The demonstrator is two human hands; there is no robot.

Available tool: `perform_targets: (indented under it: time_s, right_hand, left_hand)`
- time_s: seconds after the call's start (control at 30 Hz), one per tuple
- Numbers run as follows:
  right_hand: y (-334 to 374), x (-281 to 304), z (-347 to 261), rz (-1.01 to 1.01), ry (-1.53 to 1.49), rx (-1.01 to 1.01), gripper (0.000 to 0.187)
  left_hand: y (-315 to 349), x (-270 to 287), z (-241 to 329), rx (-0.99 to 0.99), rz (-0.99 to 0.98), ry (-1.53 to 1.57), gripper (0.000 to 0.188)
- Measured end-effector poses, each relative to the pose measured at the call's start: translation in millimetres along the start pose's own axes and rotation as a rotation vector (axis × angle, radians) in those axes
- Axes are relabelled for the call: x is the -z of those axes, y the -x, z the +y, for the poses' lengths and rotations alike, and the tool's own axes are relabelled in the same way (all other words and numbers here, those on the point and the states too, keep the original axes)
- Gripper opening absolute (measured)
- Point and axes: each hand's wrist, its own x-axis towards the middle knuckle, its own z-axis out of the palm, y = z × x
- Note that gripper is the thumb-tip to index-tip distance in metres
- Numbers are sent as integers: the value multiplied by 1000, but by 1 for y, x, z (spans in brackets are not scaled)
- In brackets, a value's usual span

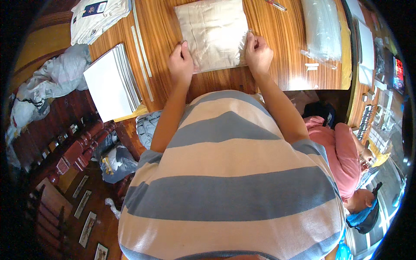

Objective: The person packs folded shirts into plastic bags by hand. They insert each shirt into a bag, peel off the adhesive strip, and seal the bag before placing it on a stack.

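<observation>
Plainly, both hands (180, 60) (259, 56) hold creased cloth (208, 34) in squarish, glossy plastic (227, 37).

The packet (212, 34) is cropped by the top edge, losing its upper right corner. The shirts (97, 26), the pen (276, 5) and the clear bags (323, 30) are cut off there too. At the left grip (181, 63), the fingers curl out of sight, so whether they pinch the packet cannot be told. The left forearm and the surface (286, 69) partly hide a grey cloth (148, 128). Glare and folds obscure the contents of the floor bag (119, 164). The co-worker (342, 160) seems to handle something yellow, too small and blurred to identify.
</observation>
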Motion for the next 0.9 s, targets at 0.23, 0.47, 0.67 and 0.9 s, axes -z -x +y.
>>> perform_targets:
  time_s: [0.23,0.47,0.67,0.9]
  right_hand:
    - [-16,4,-2,-45,-39,-34,39]
    - [-25,17,-38,41,337,503,21]
    - [-11,-11,-59,-443,343,749,70]
    - [-72,1,-22,-112,441,585,75]
  left_hand:
    - [-11,9,5,-647,67,-623,30]
    - [-11,-24,-14,-741,-180,-750,74]
    - [-4,-19,-1,-720,-193,-825,73]
    - [-30,2,-1,-870,-403,-808,69]
